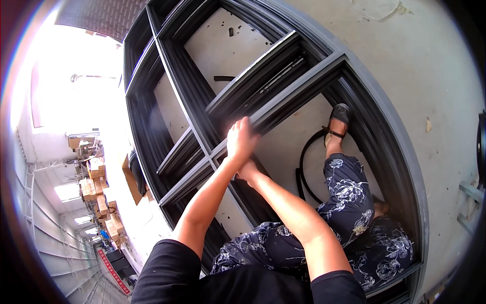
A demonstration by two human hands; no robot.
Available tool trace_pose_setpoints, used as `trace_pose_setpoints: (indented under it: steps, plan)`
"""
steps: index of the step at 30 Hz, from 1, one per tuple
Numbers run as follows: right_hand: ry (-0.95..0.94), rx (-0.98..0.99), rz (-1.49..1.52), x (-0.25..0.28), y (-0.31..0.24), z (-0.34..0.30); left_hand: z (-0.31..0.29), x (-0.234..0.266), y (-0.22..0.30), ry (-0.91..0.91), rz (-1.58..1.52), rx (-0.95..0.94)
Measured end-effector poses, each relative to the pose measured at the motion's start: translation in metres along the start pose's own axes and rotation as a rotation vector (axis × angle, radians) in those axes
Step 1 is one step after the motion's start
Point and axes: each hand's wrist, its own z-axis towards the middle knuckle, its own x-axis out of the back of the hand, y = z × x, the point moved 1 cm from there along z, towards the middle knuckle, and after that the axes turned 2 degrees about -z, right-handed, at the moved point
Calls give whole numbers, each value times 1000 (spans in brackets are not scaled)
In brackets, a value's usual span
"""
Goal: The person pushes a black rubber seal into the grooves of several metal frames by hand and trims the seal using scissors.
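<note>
A large dark grey window frame (296, 96), divided by crossbars, lies around me. My left hand (240, 141) is on a crossbar near the joint of several bars, its fingers drawn together and partly smeared by motion. Just below it, my right hand (247, 170) rests against the inner side of the same joint, with its fingers hidden behind the left hand and the bar. Anything small between my fingers does not show. A long black flexible strip (302, 158) curves over the floor inside the frame's near right opening, next to my foot; its far end cannot be followed.
My foot in a dark shoe (340, 114) stands inside the frame opening. Black scraps (231, 32) and a short black piece (223, 78) lie on the floor within another opening. Stacked cardboard boxes (96, 185) stand at the left. Metal pieces (471, 195) lie at the right edge.
</note>
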Motion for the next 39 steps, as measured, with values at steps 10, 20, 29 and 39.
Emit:
trace_pose_setpoints:
  steps: [10,20,29,39]
  plan:
    - [166,175,-256,12,25,28,-3,-5,5,43,61,-23]
    - [95,198,-535,4,28,40,4,-9,2,59,42,-47]
    - [121,252,-887,19,25,47,12,-11,13,21,112,-17]
    - [13,5,-500,19,19,22,25,-22,37,143,221,-229]
